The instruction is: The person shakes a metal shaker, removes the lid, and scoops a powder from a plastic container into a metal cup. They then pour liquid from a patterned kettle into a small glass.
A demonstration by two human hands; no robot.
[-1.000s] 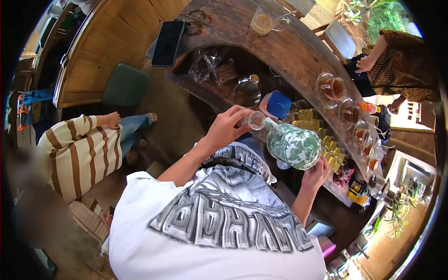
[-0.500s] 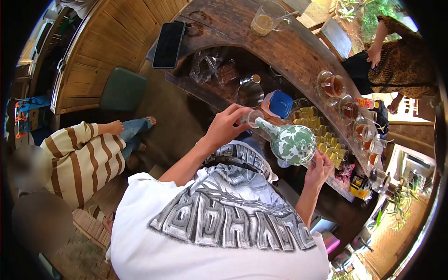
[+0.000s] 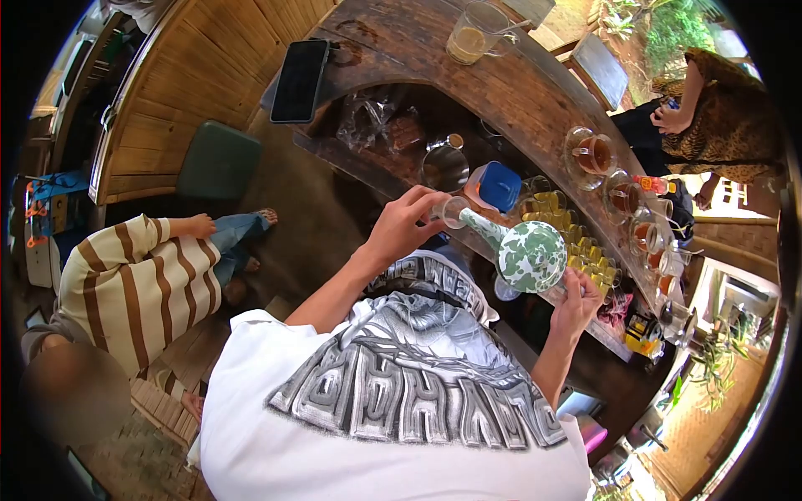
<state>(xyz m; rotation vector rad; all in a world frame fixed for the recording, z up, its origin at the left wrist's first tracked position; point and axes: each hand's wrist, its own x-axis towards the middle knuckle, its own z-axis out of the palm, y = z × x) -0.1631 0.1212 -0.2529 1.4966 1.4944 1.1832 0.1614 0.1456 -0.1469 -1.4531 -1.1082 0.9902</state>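
A green-and-white speckled enamel teapot (image 3: pixel 533 257) is held out in front of my chest, its long spout pointing up and left. My right hand (image 3: pixel 578 302) is closed at the pot's right side, where the pot hides part of its grip. In my left hand (image 3: pixel 409 224), the thumb and fingers pinch a small clear glass cup (image 3: pixel 454 212). The spout's tip is right at the cup's mouth. Just beyond the cup are a plastic container with a blue lid (image 3: pixel 499 185) and a shiny metal cup (image 3: pixel 445 169).
A curved wooden counter (image 3: pixel 401 42) bears a phone (image 3: pixel 299 81), a glass mug (image 3: pixel 473 43) and several glass cups of brown tea (image 3: pixel 594 154). Below stand several yellowish glasses (image 3: pixel 576 242). A person in stripes (image 3: pixel 142 284) is at left; another person (image 3: pixel 710 117) stands beyond the counter.
The teapot's body has turned slightly and its top shows more, while the spout stays at the cup. Beyond the counter, the person's arm has shifted; the person in stripes has moved a little.
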